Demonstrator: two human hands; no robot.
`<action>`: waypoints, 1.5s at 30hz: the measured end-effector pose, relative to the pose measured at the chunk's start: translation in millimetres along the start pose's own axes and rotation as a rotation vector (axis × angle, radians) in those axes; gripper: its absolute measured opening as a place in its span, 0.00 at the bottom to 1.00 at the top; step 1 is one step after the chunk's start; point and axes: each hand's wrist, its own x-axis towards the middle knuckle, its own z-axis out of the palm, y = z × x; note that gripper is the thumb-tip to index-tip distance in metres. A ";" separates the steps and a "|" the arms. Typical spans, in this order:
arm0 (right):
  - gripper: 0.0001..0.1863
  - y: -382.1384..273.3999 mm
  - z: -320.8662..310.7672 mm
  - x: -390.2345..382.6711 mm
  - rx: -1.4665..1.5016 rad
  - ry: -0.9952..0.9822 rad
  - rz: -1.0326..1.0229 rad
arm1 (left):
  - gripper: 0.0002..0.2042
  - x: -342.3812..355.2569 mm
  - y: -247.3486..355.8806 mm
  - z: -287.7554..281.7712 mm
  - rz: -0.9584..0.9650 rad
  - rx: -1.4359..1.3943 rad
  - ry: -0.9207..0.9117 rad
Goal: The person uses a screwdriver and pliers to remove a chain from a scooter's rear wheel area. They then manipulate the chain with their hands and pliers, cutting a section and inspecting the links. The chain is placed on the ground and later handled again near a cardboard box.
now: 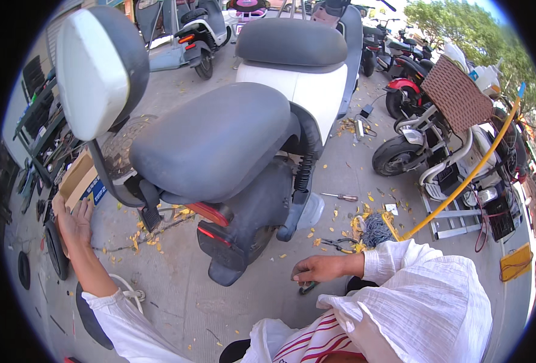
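We are holding our left hand [76,228] open, perhaps steadying the carton [81,175]. We cannot tell whether our right hand [321,267] is gripping.

Bright daylight falls on an outdoor stretch of grey concrete pavement [174,302], scattered with yellow fallen leaves [149,240]. Along the pavement's left edge, a dark, cluttered shelving rack [37,138] stands beside a pale wall [15,115]; beyond the pavement's far right corner, leafy green foliage [455,27] rises against a patch of blue sky [496,11].
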 end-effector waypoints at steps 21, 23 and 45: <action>0.17 -34.5 -12.0 -25.9 -0.219 -0.087 -0.407 | 0.09 -193.8 -108.9 -1.8 0.267 0.165 -0.125; 0.16 -30.1 -14.4 -26.2 -0.233 -0.096 -0.387 | 0.09 -199.2 -122.2 1.1 0.255 0.171 -0.174; 0.14 -26.8 -32.1 12.5 -0.090 0.313 -0.185 | 0.24 -243.4 -197.2 -6.4 0.748 1.044 -0.759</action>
